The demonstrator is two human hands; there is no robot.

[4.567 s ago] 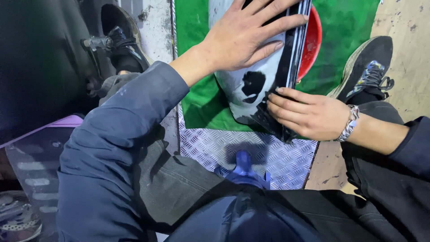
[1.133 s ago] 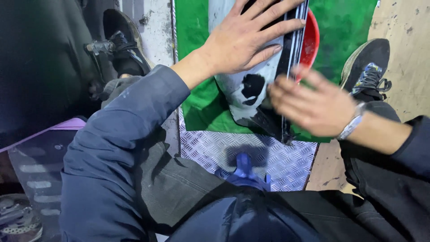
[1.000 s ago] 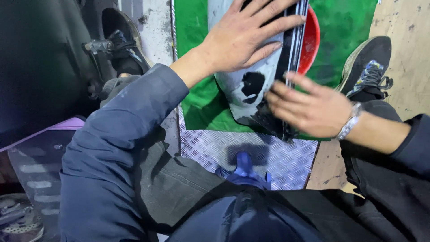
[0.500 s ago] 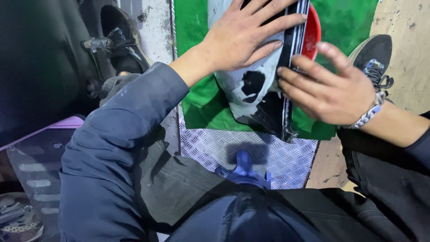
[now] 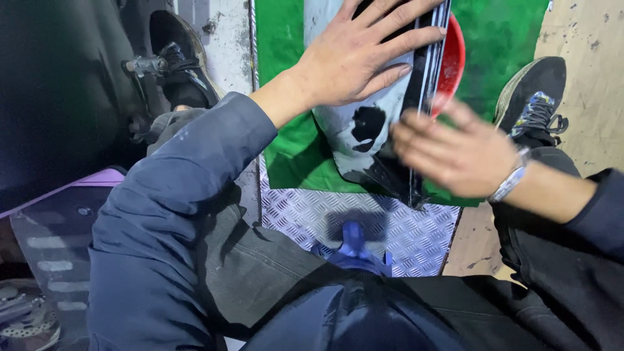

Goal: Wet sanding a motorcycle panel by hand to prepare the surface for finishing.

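The left hand (image 5: pixel 354 62) lies flat, fingers spread, pinning the grey panel (image 5: pixel 354 130) on the green sheet (image 5: pixel 286 140); the right hand (image 5: pixel 458 156), open and blurred, grips nothing beside its dark edge.

there is a single view, from a camera worn on the person's head, looking steeply down and slightly forward over the lap. it sits close: the left hand (image 5: pixel 354 55) and right hand (image 5: pixel 458 153) fill the upper middle, the right one blurred, so its exact pose is hard to tell. the far edge cuts off the grey panel (image 5: pixel 354 127); the near edge shows dark clothing. no second view shares the scene.
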